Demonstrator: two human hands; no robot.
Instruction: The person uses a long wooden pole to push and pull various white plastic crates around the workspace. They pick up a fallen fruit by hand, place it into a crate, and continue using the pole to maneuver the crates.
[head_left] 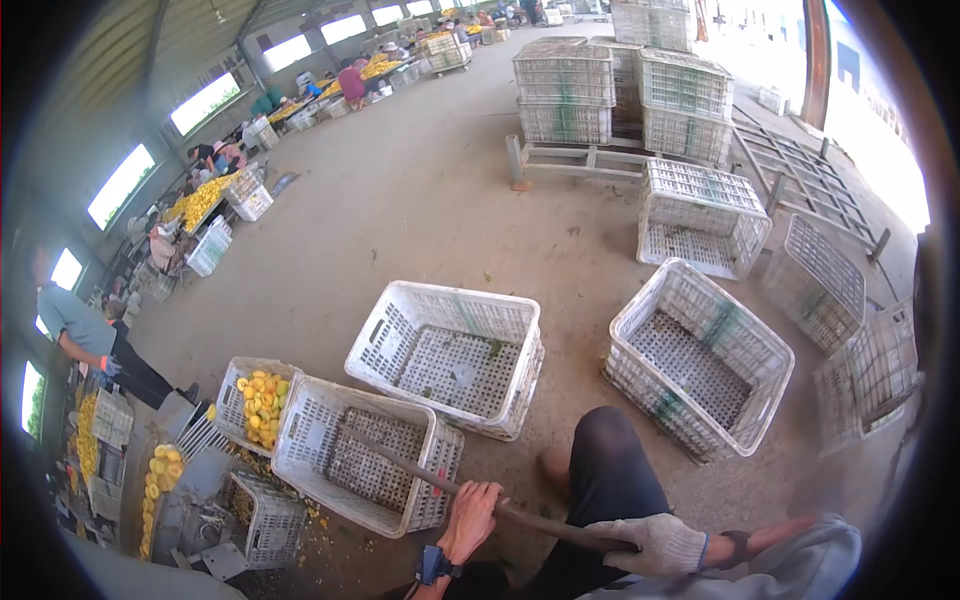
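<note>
My left hand (472,518), bare and with a dark watch at the wrist, is closed around the middle of a long wooden stick (400,461). My right hand (655,545), in a pale knit glove, grips the stick's near end. The stick slants away to the left, its far end over the inside of a white plastic crate (428,480). That crate holds no fruit and stands against a smaller crate of yellow-orange fruit (263,408). Behind it is another white crate (520,355), with a few leaf scraps inside.
A white crate (620,375) stands right of my knee, with more crates (815,285) beyond it. Stacked crates (565,90) rest on a metal frame. At left are a machine (205,500) with fruit (160,480) and a standing person (85,330).
</note>
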